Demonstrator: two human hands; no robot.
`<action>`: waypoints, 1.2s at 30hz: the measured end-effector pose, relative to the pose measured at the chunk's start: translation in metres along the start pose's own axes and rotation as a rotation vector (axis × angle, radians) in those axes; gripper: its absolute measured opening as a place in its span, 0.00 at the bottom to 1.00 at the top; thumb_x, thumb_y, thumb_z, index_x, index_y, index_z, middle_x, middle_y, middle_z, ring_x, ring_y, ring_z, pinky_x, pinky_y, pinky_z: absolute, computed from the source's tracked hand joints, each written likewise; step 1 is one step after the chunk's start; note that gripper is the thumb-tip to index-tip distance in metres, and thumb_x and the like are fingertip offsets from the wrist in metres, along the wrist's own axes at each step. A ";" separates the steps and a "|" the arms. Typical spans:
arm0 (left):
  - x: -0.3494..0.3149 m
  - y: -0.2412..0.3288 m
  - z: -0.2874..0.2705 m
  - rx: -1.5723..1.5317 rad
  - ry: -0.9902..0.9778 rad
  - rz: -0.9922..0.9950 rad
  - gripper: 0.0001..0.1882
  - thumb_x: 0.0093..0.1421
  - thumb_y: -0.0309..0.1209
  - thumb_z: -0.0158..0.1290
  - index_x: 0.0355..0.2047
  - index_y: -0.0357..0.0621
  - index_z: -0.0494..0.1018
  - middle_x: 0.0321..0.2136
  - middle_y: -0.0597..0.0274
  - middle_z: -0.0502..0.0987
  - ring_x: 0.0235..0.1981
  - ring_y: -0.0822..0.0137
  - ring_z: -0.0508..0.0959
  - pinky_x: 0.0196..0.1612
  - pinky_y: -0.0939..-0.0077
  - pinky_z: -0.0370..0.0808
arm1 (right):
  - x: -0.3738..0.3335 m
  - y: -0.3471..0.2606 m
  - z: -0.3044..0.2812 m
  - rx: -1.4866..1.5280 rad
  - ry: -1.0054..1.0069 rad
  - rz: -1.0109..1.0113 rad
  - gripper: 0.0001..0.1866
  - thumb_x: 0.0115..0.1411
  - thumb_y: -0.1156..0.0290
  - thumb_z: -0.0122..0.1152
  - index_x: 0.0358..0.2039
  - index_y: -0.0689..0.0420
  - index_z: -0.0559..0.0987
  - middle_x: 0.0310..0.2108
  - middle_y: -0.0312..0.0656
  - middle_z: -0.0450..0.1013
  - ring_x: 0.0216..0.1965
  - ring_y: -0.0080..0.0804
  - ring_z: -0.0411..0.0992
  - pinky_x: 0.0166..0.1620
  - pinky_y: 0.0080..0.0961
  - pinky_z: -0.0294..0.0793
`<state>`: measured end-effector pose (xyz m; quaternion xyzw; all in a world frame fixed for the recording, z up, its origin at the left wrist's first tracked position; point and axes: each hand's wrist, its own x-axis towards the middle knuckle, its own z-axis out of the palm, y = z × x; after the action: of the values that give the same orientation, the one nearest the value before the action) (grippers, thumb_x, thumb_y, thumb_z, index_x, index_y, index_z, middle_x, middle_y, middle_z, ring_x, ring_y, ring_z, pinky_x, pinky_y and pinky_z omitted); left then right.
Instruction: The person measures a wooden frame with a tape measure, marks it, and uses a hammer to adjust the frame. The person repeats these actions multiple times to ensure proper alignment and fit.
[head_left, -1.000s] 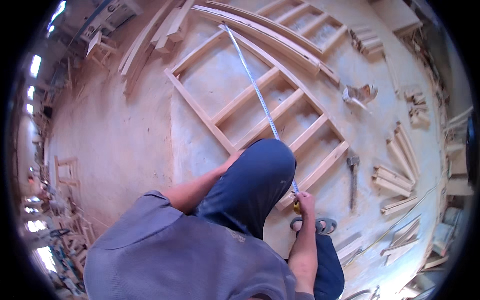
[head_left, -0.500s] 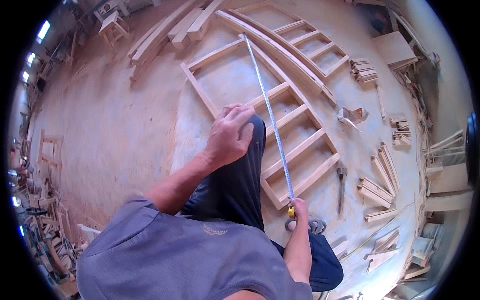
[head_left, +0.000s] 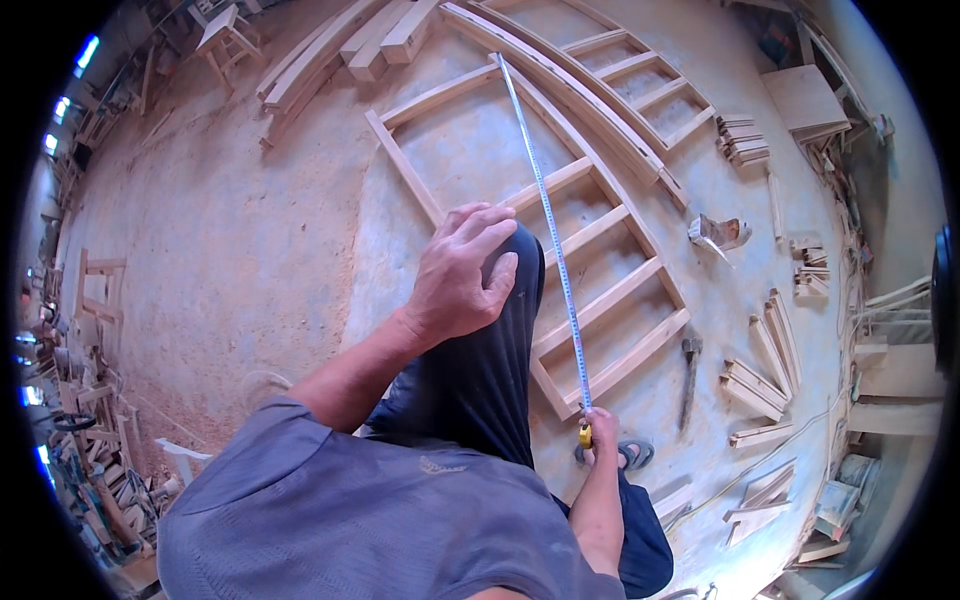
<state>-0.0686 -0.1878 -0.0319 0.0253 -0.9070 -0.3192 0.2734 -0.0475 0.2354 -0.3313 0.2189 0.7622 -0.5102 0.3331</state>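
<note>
My right hand (head_left: 600, 427) grips a yellow tape measure (head_left: 585, 436) at the near corner of a wooden frame (head_left: 626, 367). From it the white blade (head_left: 553, 232) runs diagonally over the frame's crosspieces to the far corner; how its tip is caught there is too small to tell. My left hand (head_left: 462, 270) rests on my bent knee in dark trousers, fingers apart, holding nothing. Part of the frame's left side is hidden behind that knee. The frame lies flat on the floor, with several crosspieces towards its near end.
A hammer (head_left: 688, 382) lies right of the frame. Long boards (head_left: 570, 92) and a second frame (head_left: 640, 65) lie beyond it. Thick beams (head_left: 408, 34) are at the back, a stool (head_left: 228, 42) at far left. Short wood pieces (head_left: 752, 390) lie in piles to the right.
The view has shifted slightly. My left hand's fingers have spread a little on the knee. The tape stays stretched across the frame, with my right hand still on its case.
</note>
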 end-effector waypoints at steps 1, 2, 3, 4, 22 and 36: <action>0.000 0.001 0.001 -0.003 0.001 0.004 0.18 0.57 0.27 0.54 0.47 0.32 0.76 0.52 0.46 0.76 0.58 0.47 0.71 0.62 0.58 0.68 | 0.001 0.003 -0.002 -0.012 -0.001 -0.003 0.11 0.58 0.72 0.60 0.37 0.65 0.84 0.24 0.42 0.79 0.23 0.25 0.74 0.28 0.21 0.71; 0.001 0.002 0.001 -0.003 -0.004 0.009 0.18 0.57 0.27 0.54 0.47 0.32 0.76 0.52 0.46 0.76 0.58 0.47 0.71 0.62 0.58 0.68 | 0.005 0.008 -0.003 -0.025 -0.003 -0.007 0.11 0.57 0.72 0.60 0.37 0.65 0.84 0.24 0.42 0.79 0.23 0.26 0.74 0.29 0.21 0.71; 0.002 0.003 0.001 0.001 -0.009 0.012 0.17 0.57 0.27 0.54 0.47 0.32 0.76 0.52 0.46 0.76 0.58 0.47 0.71 0.62 0.58 0.68 | 0.004 0.009 -0.003 -0.037 -0.009 -0.010 0.11 0.57 0.72 0.60 0.37 0.65 0.84 0.24 0.42 0.79 0.23 0.26 0.74 0.29 0.21 0.71; 0.003 0.004 0.001 0.005 -0.014 0.015 0.17 0.57 0.27 0.54 0.47 0.32 0.76 0.52 0.47 0.76 0.58 0.47 0.71 0.62 0.58 0.68 | 0.004 0.010 -0.003 -0.054 -0.012 -0.018 0.11 0.57 0.72 0.59 0.36 0.65 0.84 0.24 0.41 0.79 0.23 0.26 0.74 0.29 0.21 0.71; -0.005 0.024 -0.002 0.208 -0.056 0.098 0.17 0.56 0.28 0.56 0.46 0.35 0.77 0.54 0.45 0.74 0.59 0.44 0.70 0.63 0.54 0.67 | 0.018 0.024 0.004 -0.088 0.010 -0.068 0.11 0.58 0.69 0.60 0.31 0.65 0.83 0.23 0.39 0.77 0.24 0.25 0.73 0.30 0.24 0.71; -0.010 0.025 0.002 0.247 -0.043 0.155 0.19 0.54 0.32 0.57 0.45 0.38 0.76 0.52 0.44 0.73 0.57 0.43 0.69 0.62 0.49 0.65 | 0.013 0.023 0.010 -0.091 -0.007 -0.053 0.11 0.56 0.68 0.62 0.28 0.64 0.84 0.22 0.38 0.77 0.25 0.25 0.72 0.31 0.25 0.70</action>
<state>-0.0582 -0.1646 -0.0236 -0.0183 -0.9443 -0.1834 0.2728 -0.0387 0.2352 -0.3579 0.1813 0.7889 -0.4844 0.3319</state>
